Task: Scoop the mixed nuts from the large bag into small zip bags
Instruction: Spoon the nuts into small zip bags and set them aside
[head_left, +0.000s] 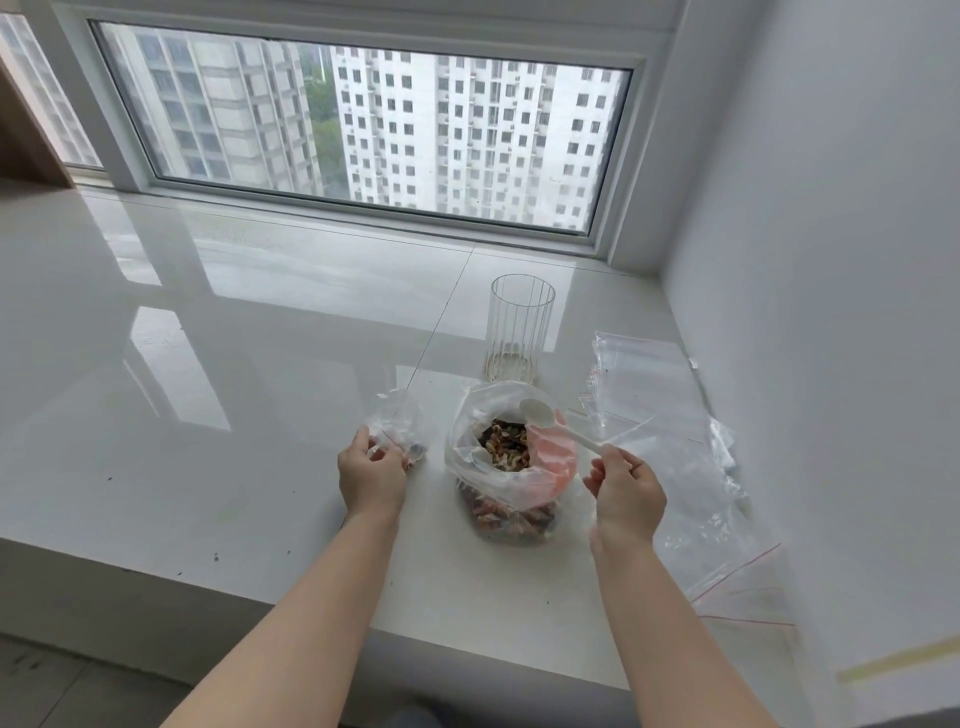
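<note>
The right hand (626, 493) pinches the white plastic spoon (553, 423) over the large clear bag of mixed nuts (511, 467). The left hand (371, 475) grips the small crumpled clear zip bag (400, 428) just beside it. Risk: the limp mouths may collapse and spill nuts onto the glossy white ledge (208, 415). Farther back stands a ribbed clear glass (519, 327).

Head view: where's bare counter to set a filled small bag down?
Free: the wide stretch of counter left of the small zip bag that the left hand holds, back to the window. Crowded: right side, between large bag, glass and spare zip bags.
</note>
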